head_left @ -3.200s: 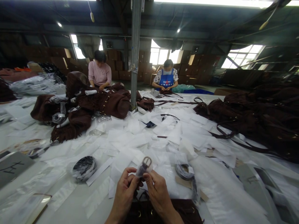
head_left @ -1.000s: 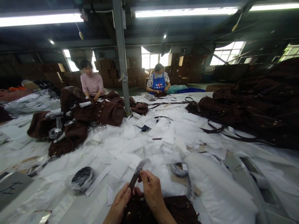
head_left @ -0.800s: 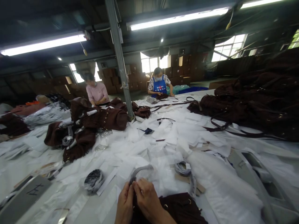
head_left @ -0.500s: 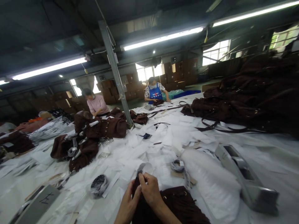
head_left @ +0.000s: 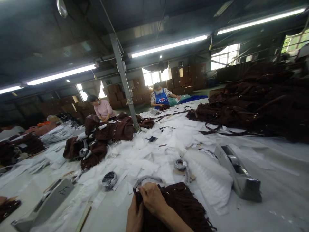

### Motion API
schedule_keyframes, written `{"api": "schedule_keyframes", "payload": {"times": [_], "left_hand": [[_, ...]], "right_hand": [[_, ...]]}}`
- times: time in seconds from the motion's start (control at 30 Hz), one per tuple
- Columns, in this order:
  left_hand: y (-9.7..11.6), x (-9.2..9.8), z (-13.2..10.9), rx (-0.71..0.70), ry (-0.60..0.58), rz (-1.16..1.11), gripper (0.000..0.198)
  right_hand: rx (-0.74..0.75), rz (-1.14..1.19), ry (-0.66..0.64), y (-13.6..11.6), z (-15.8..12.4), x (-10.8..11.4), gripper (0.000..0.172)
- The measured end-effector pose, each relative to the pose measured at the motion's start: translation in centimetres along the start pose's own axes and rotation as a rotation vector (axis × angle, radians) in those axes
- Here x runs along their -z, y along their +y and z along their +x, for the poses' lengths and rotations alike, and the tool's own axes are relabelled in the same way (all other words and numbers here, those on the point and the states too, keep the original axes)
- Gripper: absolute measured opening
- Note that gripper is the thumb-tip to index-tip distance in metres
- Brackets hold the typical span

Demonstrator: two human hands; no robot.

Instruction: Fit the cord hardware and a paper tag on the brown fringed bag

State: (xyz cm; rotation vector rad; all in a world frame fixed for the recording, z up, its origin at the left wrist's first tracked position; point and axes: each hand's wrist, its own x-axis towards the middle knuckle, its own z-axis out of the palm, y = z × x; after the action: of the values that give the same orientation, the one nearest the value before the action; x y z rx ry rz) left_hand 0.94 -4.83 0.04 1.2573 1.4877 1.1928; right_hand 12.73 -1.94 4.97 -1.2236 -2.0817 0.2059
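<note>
The right hand is curled nearly closed, gripping a thin looped strap where it meets a fringed brown suede bag; the bag lies at the near edge of the white-covered tabletop, its lower part cut off by the frame; the left hand is also cut off, its fingers hidden, so its grip cannot be told; two wrapped strap coils lie beyond, one on each side of the bag.
</note>
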Motion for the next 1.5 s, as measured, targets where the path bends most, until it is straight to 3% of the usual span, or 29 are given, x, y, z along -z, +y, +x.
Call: {"api": "schedule_keyframes", "payload": {"times": [0.17, 0.37, 0.5, 0.63, 0.83, 1.0, 1.07, 1.17, 1.3, 1.4, 1.5], "left_hand": [[1.6, 0.4, 0.0, -0.028, 0.132, -0.094, 0.061], [3.1, -0.3, 0.0, -0.093, 0.058, -0.109, 0.052], [2.8, -0.2, 0.6, -0.121, -0.007, -0.072, 0.051], [2.0, 0.4, 1.3, -0.109, 0.032, -0.042, 0.049], [1.6, 0.4, 1.4, -0.092, 0.060, -0.144, 0.056], [1.8, 0.0, 1.1, -0.032, 0.106, -0.222, 0.060], [2.0, -0.2, 0.9, -0.044, 0.137, -0.215, 0.058], [2.3, -0.1, 0.6, -0.068, 0.113, -0.213, 0.054], [1.9, 0.1, 0.2, -0.065, 0.041, -0.346, 0.056], [1.1, 0.4, -0.2, -0.101, 0.049, -0.393, 0.045], [0.7, 0.8, -0.4, -0.101, 0.036, -0.365, 0.037]], "right_hand": [[-0.009, 0.006, 0.012, 0.0, 0.5, 1.1, 0.026], [-0.041, -0.070, -0.010, 1.1, 0.9, 1.7, 0.029], [-0.023, -0.137, -0.047, 0.2, 0.0, 2.1, 0.024], [0.041, -0.243, -0.108, -1.3, -0.9, 1.8, 0.018], [0.037, -0.259, -0.102, -0.6, 0.2, 2.4, 0.021], [-0.024, -0.220, 0.028, -0.8, 0.3, 2.7, 0.014], [0.026, -0.185, 0.093, -1.1, 0.4, 2.4, 0.016], [0.120, -0.205, 0.108, -1.2, 0.8, 1.8, 0.004], [0.143, -0.194, 0.161, -0.6, 1.5, 1.4, 0.013], [0.134, -0.206, 0.208, -0.6, 1.5, 0.9, 0.017], [0.192, -0.251, 0.161, -1.0, 0.8, -0.3, 0.015]]}}
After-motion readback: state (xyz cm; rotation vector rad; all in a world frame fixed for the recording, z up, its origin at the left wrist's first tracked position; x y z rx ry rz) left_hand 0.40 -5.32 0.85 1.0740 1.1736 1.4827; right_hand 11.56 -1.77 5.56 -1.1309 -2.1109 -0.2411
